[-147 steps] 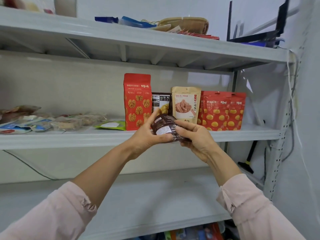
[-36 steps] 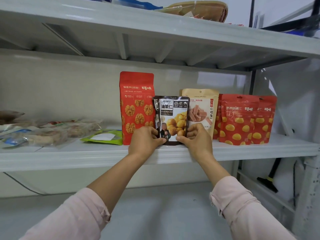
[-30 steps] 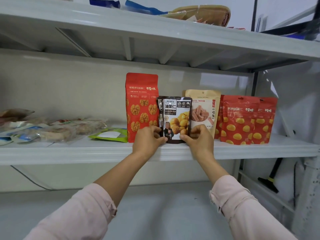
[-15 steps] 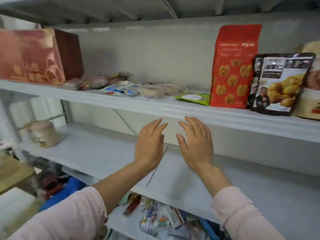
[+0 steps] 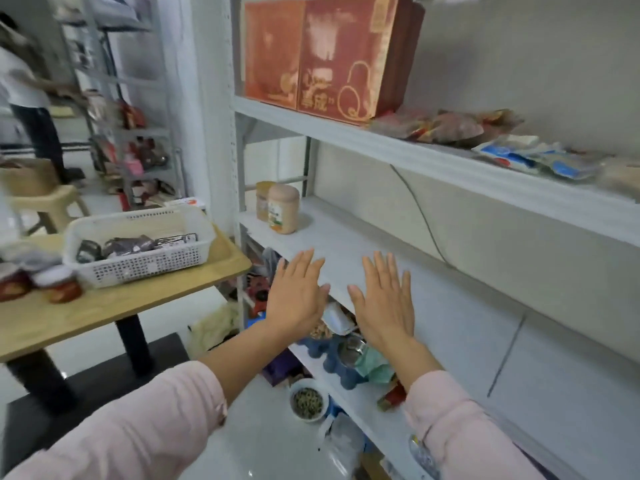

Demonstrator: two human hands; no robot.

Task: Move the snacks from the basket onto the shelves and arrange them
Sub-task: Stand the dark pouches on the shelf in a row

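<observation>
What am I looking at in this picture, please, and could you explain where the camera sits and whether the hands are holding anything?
There is no machine here. A person wears a wide-angle camera on the head, looking forward and down, so you see their own two arms in pink sleeves. The left hand and right hand are both open, fingers straight, holding nothing, in front of a grey shelf. To the left, a white basket with dark snack packets sits on a wooden table. A pale jar stands on the same shelf. Red boxes and more packets lie on the shelf above.
</observation>
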